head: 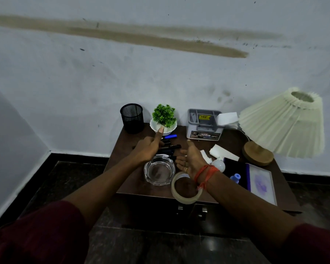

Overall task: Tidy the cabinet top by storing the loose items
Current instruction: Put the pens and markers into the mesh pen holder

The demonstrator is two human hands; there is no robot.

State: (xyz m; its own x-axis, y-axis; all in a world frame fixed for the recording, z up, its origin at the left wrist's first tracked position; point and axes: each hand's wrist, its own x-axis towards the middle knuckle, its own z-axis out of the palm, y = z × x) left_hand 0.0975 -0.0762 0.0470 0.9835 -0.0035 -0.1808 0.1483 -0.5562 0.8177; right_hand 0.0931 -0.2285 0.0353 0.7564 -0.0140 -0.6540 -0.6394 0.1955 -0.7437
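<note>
**So: pens loose on cabinet surface, both hands empty**

Pens (169, 146) lie in a heap mid-surface (130, 180), long axes approx. left-right; blue one's tip points right. Mesh pen cup (132, 118) upright at back-left; plant pot (163, 124) & grey organizer (204, 123) behind. Glass ashtray (159, 171), tape roll (185, 188) near front. Left hand (148, 149) over pens, fingers loosely curled, thumb up, gripping nothing. Right hand (191, 160) palm-up, fingers spread, empty.

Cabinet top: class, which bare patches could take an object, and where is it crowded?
Free: the cabinet top left of the glass ashtray, up to the mesh pen cup; a smaller patch between the grey organiser and the lamp base. Crowded: the pens mid-top, and the right side around the bulb and papers.
</note>
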